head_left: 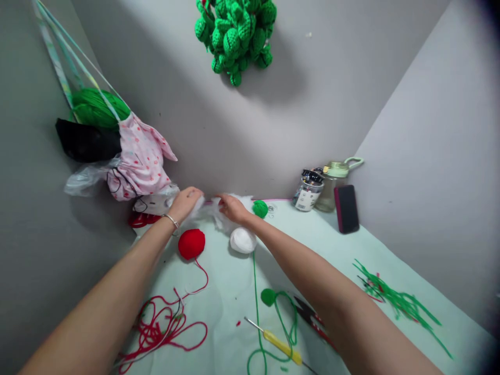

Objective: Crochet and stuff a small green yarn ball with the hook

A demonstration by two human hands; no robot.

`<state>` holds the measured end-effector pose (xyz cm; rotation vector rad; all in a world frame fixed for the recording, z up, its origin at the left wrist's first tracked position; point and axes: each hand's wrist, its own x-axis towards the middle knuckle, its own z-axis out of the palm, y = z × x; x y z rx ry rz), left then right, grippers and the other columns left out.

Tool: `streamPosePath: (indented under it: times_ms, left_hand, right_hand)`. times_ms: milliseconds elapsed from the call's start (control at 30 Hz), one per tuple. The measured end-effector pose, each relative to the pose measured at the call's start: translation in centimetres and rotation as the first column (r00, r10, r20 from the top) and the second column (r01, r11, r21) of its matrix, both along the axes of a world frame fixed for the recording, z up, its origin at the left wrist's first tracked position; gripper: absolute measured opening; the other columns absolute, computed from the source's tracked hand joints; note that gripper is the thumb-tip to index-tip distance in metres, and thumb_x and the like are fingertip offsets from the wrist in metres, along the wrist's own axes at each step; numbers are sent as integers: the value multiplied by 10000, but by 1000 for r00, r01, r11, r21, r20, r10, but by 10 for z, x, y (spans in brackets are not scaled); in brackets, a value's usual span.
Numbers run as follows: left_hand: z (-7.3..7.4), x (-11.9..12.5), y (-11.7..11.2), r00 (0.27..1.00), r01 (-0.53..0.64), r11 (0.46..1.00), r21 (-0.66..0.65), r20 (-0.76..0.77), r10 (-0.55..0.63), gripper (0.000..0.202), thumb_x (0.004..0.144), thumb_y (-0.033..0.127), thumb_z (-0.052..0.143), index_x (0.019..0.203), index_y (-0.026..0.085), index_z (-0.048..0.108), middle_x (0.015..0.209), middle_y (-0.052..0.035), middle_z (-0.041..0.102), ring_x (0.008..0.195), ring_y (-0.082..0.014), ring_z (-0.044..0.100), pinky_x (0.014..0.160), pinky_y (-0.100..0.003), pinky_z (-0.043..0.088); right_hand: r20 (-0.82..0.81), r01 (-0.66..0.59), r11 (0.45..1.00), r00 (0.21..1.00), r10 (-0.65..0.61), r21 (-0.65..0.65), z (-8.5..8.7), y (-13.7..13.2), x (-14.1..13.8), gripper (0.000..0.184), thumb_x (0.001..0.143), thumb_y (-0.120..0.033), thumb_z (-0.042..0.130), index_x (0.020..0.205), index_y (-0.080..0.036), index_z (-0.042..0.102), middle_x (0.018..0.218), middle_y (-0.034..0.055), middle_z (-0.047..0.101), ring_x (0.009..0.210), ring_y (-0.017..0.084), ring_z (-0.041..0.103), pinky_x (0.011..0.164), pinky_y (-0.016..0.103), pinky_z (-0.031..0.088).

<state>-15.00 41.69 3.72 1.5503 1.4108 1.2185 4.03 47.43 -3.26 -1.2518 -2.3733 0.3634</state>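
Note:
Both arms reach to the back of the table. My left hand (pixel 186 204), with a bracelet at its wrist, is closed around a tuft of white stuffing (pixel 199 204). Just to its right, my right hand (pixel 232 208) has its fingers curled into a larger heap of white fluffy stuffing (pixel 222 223). Below the hands sit a red yarn ball (pixel 191 244) and a white yarn ball (pixel 242 240). Beside the heap lies a green yarn ball (pixel 260 209). Nearer me are a small green crocheted piece (pixel 268 297) on its strand and a yellow-handled crochet hook (pixel 278 344).
Scissors (pixel 312 317) lie partly under my right forearm. Loose red yarn (pixel 164 328) spreads at left, green yarn scraps (pixel 402 299) at right. A phone (pixel 346 209), bottle (pixel 330 190) and jar (pixel 308 192) stand at back right. A pink bag (pixel 142 156) and green crocheted bunch (pixel 238 36) hang above.

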Motion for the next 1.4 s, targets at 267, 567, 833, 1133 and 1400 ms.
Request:
streamPosePath:
  times_ms: [267,567,833,1133,1400]
  left_hand:
    - [-40,19,32,989,118,964,-237,118,-92,366,1015,358,687,1344,202,657,1379,-117,673,1144,-281,701,949,-492,615]
    - [16,-8,-5,768,64,996,-59,641,-12,244,1041,338,642,1214,173,692,1230,-89,722,961,-206,726,799,-370,636]
    - [3,33,-52,580,13,997,-78,813,56,376,1011,354,692,1343,182,650,1347,-118,683,1114,-274,710,922,-488,624]
    - [-9,70,-96,647,89,994,-66,762,-7,183,1065,296,593,1092,190,739,1205,-75,753,1091,-227,731,884,-364,631]
    - [-26,19,-52,867,-31,993,-114,491,83,395,1010,361,693,1361,186,642,1370,-122,673,1138,-284,704,941,-504,617]
  right_hand:
    - [-114,12,997,993,-22,-81,-17,8,10,379,1022,-365,686,1351,-183,637,1360,113,670,1147,266,703,957,485,620]
    - [-185,1,994,983,-21,-108,4,5,7,361,1021,-361,687,1330,-179,648,1341,110,680,1135,262,706,958,483,617]
    - [-303,-164,962,925,227,219,65,-117,0,466,1025,-262,638,1478,-256,529,1335,80,653,1047,177,664,973,318,545]
    - [-132,3,970,991,30,242,76,-143,3,262,984,-75,503,1028,-211,722,1095,98,661,1103,275,593,964,398,502]
    - [-300,-20,993,953,54,117,83,-137,29,324,1028,-174,585,1338,-214,670,1323,95,678,1158,198,659,1053,380,517]
